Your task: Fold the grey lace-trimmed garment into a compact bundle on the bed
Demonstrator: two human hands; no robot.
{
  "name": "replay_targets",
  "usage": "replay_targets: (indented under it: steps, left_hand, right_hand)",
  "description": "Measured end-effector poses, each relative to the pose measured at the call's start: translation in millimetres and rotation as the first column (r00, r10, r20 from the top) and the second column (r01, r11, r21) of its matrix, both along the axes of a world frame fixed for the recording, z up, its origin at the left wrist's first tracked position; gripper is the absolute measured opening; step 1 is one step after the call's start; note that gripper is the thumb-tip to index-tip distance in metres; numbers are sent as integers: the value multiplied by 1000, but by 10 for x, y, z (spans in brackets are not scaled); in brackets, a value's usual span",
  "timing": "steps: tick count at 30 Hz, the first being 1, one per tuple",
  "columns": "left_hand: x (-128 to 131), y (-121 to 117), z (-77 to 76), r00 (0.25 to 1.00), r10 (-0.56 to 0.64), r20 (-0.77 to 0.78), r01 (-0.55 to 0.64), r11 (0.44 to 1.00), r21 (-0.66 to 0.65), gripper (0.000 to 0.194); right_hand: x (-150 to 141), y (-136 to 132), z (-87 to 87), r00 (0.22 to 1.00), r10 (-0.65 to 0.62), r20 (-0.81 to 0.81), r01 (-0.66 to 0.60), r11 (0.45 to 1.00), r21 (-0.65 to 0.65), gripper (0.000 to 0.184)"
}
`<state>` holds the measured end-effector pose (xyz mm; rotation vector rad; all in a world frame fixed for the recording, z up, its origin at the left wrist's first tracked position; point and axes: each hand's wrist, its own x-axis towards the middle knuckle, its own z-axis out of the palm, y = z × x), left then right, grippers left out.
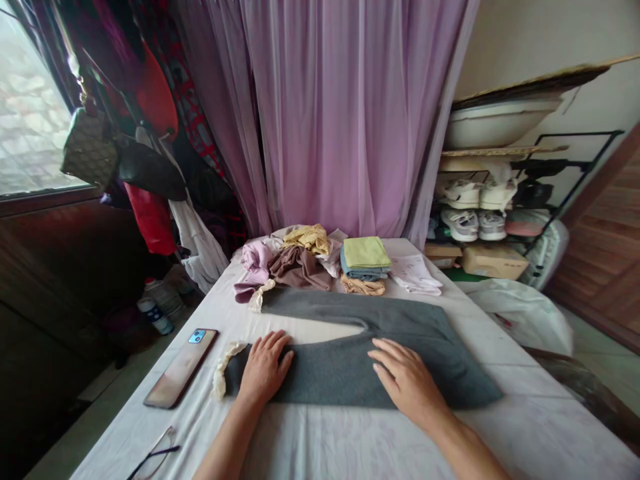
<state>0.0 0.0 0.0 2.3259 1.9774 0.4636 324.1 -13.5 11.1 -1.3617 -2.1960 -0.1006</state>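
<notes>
From the head camera, we look down at our two bare hands on a long bed or table covered with a white sheet (pixel 525 417). Our left hand (pixel 264 368) lies flat on a grey fleece garment (pixel 350 370), fingers lightly apart, gripping nothing. Our right hand (pixel 407 382) rests the same way further along the garment, open and palm down, with its fingers slightly curved. The garment lies flat in the middle of the sheet, directly in front of us. A curved gap in it shows the white sheet between its near and far parts. Cream frilly trim (pixel 225 369) sticks out at its left end, just beside our left hand.

A phone (pixel 181 368) lies face down to the left of the garment, near the sheet's edge, and glasses (pixel 155 455) lie closer to us. Beyond the garment sit a loose heap of clothes (pixel 295 263), a neat stack of folded towels (pixel 366 259) and a folded white cloth (pixel 416 275).

A lilac curtain (pixel 320 113) hangs behind them. To the right stand a shoe rack (pixel 475 213), a cardboard box (pixel 494 261) and a white plastic bag (pixel 520 313). Bags (pixel 89 148) hang by the window (pixel 30 113) on the left.
</notes>
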Motion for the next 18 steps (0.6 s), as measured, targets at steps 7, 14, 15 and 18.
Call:
replay_targets:
  steps: [7, 14, 15, 18]
  left_hand:
    - [21, -21, 45, 1000, 6, -21, -7, 1000, -26, 37]
    - [55, 1, 96, 992, 31, -119, -40, 996, -74, 42]
    - [70, 9, 91, 989, 48, -140, -59, 995, -75, 43]
    - [190, 2, 52, 976, 108, -188, -118, 992, -42, 46]
  right_hand:
    - [19, -40, -380, 990, -75, 120, 85, 993, -78, 37]
    - [-27, -103, -319, 982, -112, 150, 141, 970, -196, 42]
    - [-37, -113, -310, 981, -116, 153, 147, 967, -210, 43]
    - [-74, -141, -271, 979, -129, 159, 164, 958, -234, 44]
